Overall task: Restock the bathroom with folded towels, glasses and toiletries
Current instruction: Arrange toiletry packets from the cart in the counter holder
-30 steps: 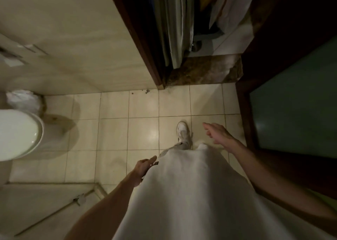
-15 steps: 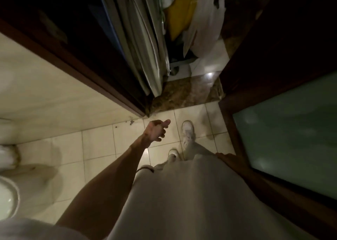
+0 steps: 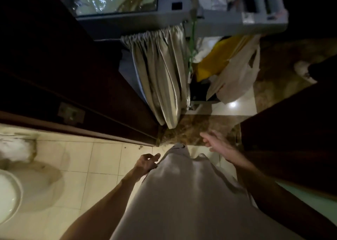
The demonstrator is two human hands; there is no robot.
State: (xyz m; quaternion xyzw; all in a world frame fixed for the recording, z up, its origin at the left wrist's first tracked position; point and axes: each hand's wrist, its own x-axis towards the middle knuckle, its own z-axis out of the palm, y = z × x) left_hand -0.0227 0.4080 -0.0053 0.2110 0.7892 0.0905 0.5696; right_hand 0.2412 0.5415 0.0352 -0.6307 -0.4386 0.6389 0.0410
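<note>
A loose, pale grey-white garment is worn over the torso and is softly creased. 2 bare forearms are shown, ending in the left hand and right hand. 1 pale trouser leg is seen beyond the hem.

Single head-mounted view, wide-angle. It looks steeply down and forward over the person's light shirt, which fills the bottom centre. It faces the doorway: marble threshold at mid-frame, cart with its beige curtain just beyond, at the top. Tiled floor sits lower left, and the toilet is clipped by the left edge. Left hand and right hand flank the shirt, close under the lens. The frame edges bend and go dark.
</note>
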